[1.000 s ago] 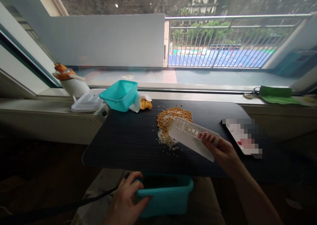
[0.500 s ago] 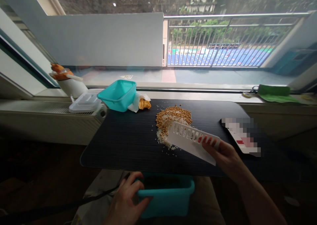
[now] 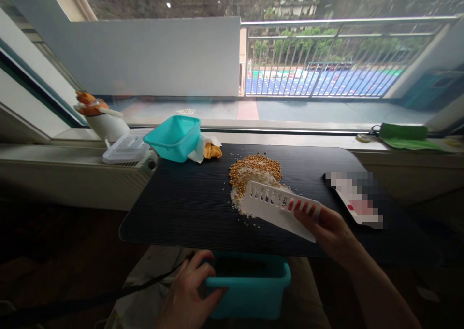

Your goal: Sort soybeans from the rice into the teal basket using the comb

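My right hand (image 3: 328,227) grips the right end of a flat white plastic strip (image 3: 279,215) with a row of slots along its upper edge. The strip's far end reaches over a pile of white rice (image 3: 238,201) and yellow soybeans (image 3: 255,164) on the dark table, hiding part of it. Below the table's front edge, my left hand (image 3: 195,283) has its fingers curled over the left rim of a turquoise plastic tub (image 3: 250,290). The inside of this tub is dark, and I cannot make out what it holds.
A second turquoise tub (image 3: 176,138) tilts at the table's back left, beside crumpled tissue and an orange-brown piece (image 3: 212,150). A clear lid (image 3: 126,148) lies on the radiator. A pixelated phone-like object (image 3: 353,201) rests at the right. Green cloth (image 3: 404,135) lies on the windowsill.
The strip's far end has shifted slightly left and down over the rice. The tub under my left hand has moved a little to the right, and the hand with it.
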Demonstrator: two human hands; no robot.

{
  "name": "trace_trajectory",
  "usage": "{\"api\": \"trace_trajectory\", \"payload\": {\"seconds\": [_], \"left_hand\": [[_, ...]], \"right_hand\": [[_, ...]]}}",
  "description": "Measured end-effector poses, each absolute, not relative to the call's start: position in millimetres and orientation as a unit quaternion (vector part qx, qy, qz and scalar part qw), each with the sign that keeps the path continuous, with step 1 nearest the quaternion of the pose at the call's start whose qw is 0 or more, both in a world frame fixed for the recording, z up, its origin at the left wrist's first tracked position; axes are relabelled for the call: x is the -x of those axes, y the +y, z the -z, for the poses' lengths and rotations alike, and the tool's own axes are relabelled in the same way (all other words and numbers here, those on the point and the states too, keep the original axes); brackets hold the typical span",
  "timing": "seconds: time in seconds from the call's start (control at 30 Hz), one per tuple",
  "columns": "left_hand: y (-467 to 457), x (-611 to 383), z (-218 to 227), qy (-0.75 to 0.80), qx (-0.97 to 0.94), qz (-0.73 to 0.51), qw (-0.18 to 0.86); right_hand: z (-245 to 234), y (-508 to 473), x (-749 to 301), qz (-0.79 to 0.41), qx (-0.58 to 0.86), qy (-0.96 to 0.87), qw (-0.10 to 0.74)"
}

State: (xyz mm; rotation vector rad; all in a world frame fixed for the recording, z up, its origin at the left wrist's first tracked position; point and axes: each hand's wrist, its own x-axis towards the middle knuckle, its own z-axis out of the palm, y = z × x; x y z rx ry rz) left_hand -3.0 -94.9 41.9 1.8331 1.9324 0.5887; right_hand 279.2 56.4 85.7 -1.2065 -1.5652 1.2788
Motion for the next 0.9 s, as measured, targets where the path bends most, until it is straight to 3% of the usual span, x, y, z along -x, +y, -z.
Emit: {"api": "trace_trajectory", "payload": {"seconds": [0.2, 0.5, 0.9], "left_hand": [[-95.1, 4.2, -41.1, 0.694, -0.653, -0.215, 0.213], [-95.3, 6.4, -39.1, 0.694, -0.654, -0.224, 0.202], [-97.0, 6.6, -39.1, 0.696, -0.657, -0.215, 0.194]], "right_hand": [[-89.0, 58.1, -283.4, -0.456, 0.505, -0.6, 0.422], [-93.3, 53.3, -284.6, -0.521, 0.499, -0.553, 0.416], [-89.1, 57.8, -281.2, -0.502, 0.482, -0.608, 0.382]]}}
